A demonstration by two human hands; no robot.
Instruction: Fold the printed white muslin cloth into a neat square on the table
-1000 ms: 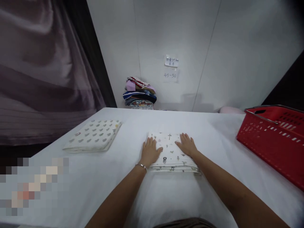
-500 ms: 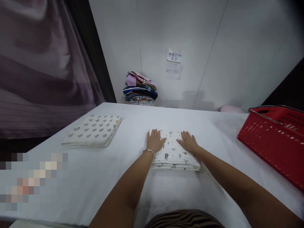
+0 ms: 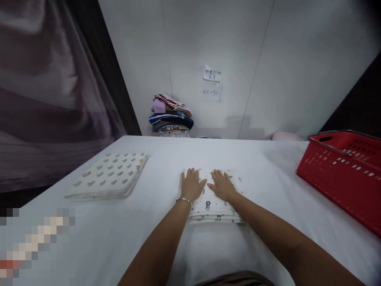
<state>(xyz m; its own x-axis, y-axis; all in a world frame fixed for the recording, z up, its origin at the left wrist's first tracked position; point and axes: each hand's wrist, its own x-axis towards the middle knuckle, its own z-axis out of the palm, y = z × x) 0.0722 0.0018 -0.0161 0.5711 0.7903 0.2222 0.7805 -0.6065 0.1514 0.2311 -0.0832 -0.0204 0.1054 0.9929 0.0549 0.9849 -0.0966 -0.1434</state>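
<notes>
A white folded cloth (image 3: 220, 206) with small dark printed figures lies in layers on the white-covered table (image 3: 166, 234). My left hand (image 3: 192, 186) rests flat on its left side, fingers spread, with a bracelet at the wrist. On the upper middle of the cloth lies my right hand (image 3: 222, 186), palm down and fingers stretched out. Neither hand grips anything. The parts of the cloth under both palms are hidden.
A second folded cloth (image 3: 114, 172) with grey spots lies at the left. On the right stands a red plastic basket (image 3: 336, 178) with a metal handle. Piled fabrics (image 3: 171, 115) sit beyond the table's far edge, by the wall. A blurred patch covers the lower left.
My right hand has slid leftward over the cloth, closer to my left hand. Both hands stay flat on it. The whole view has shifted slightly.
</notes>
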